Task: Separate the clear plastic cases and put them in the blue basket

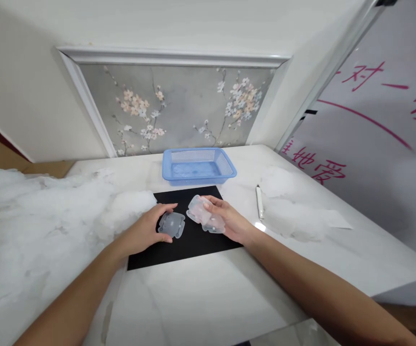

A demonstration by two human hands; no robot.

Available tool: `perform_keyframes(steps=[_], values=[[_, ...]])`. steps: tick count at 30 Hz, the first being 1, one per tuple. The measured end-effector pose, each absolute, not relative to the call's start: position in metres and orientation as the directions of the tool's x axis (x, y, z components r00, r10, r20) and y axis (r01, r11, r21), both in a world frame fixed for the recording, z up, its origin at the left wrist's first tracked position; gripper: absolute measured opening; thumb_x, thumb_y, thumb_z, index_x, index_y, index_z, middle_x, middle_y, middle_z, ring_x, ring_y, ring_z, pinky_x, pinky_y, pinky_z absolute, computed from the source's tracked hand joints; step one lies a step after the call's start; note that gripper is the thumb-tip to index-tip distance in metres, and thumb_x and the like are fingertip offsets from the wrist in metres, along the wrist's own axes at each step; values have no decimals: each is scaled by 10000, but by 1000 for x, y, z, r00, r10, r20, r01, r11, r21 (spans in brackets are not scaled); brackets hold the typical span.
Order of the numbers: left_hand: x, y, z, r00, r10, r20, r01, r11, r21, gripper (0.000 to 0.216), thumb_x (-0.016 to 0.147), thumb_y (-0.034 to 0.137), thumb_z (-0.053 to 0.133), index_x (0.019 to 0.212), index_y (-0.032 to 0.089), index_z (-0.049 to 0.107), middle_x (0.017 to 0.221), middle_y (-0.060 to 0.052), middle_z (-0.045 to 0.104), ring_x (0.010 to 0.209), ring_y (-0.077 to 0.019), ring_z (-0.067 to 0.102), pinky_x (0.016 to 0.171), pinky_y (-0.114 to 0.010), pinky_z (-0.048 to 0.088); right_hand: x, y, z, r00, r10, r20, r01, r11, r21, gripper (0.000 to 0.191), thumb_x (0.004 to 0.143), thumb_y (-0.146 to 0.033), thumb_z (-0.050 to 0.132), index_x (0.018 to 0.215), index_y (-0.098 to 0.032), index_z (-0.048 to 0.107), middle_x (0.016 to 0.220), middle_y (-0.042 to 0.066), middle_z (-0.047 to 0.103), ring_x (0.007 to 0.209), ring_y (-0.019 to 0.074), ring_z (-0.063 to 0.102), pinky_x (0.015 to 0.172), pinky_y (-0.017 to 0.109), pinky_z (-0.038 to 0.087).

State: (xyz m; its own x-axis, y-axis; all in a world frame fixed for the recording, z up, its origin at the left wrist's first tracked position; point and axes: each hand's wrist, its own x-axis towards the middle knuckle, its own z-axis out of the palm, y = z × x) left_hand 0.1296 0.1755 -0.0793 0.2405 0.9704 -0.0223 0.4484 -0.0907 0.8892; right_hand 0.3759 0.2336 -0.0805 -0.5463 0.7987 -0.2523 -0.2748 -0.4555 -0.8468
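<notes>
A black mat (193,242) lies on the white marble table (201,298). My left hand (146,230) rests at the mat's left edge, thumb and fingers curled around a flat translucent plastic piece (172,225) lying on the mat. My right hand (227,218) is on the mat's right side, fingers closed on a stack of similar translucent plastic pieces (204,214), lifted and tilted slightly off the mat. The two hands are a short gap apart.
A blue plastic basket (226,166) stands just behind the mat, near the flowered wall panel (179,108). A white pen (259,202) lies to the right. A whiteboard with red writing (373,120) leans at right. The table's edge runs along the right.
</notes>
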Motion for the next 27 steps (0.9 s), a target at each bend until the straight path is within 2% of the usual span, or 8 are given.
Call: perform_keyframes(steps=[3, 6, 10, 14, 16, 19, 24, 27], values=[[132, 174, -81, 247, 969, 13, 477, -133, 869, 666, 677, 229, 749, 1301, 349, 548, 1197, -42, 595, 1143, -274, 533, 1045, -455, 361, 375, 233, -79, -496, 831, -253, -274, -426, -862, 351, 651, -284, 823, 753, -203, 497, 816, 34, 676, 823, 222, 684, 624, 281, 522], [134, 174, -84, 226, 971, 75, 493, -180, 851, 574, 719, 177, 679, 1258, 352, 585, 1076, -25, 607, 1040, -233, 562, 997, -419, 405, 374, 233, -79, -468, 857, -217, -313, -390, -866, 412, 633, -232, 805, 710, -210, 401, 886, 44, 691, 911, 250, 683, 717, 327, 529], [137, 176, -88, 116, 990, 84, 378, -122, 918, 391, 771, 202, 605, 1150, 284, 656, 956, -40, 610, 863, -191, 590, 811, -343, 485, 373, 234, -82, -441, 891, -108, -284, -253, -925, 321, 707, -243, 719, 796, -222, 412, 857, 2, 664, 789, 190, 674, 765, 355, 507], [137, 179, -87, 46, 999, -19, 279, 5, 960, 386, 767, 238, 602, 1152, 235, 632, 1004, -55, 642, 893, -194, 616, 803, -341, 494, 374, 234, -86, -444, 892, 79, -23, 77, -997, 214, 826, -315, 633, 986, -241, 513, 826, -22, 565, 700, 121, 572, 668, 280, 457], [136, 180, -87, 47, 998, -51, 263, 37, 964, 404, 771, 246, 595, 1174, 221, 609, 1017, -59, 655, 918, -202, 624, 836, -368, 495, 374, 233, -87, -500, 849, 172, 110, 259, -960, 267, 809, -316, 670, 1036, -239, 554, 871, -2, 545, 760, 135, 549, 678, 281, 456], [137, 180, -85, 51, 996, -72, 215, 60, 975, 418, 773, 254, 599, 1187, 204, 587, 1012, -64, 666, 912, -201, 634, 869, -391, 489, 370, 229, -92, -609, 730, 311, 192, 516, -834, 363, 744, -286, 758, 1066, -248, 595, 966, 29, 524, 847, 159, 545, 729, 301, 485], [145, 175, -80, 53, 992, -113, 108, 107, 988, 474, 760, 278, 632, 1219, 192, 549, 1010, -69, 669, 889, -195, 645, 820, -365, 513, 355, 214, -100, -777, 533, 335, 224, 731, -645, 551, 710, -247, 789, 1200, -284, 541, 1128, 64, 475, 965, 190, 550, 781, 329, 525], [151, 171, -75, 75, 990, -118, 132, 108, 985, 459, 803, 300, 592, 1246, 201, 528, 1029, -75, 665, 890, -202, 653, 793, -369, 529, 349, 208, -97, -765, 511, 393, 205, 771, -603, 327, 779, -211, 692, 1084, -246, 579, 1106, 69, 518, 927, 183, 560, 806, 344, 504]])
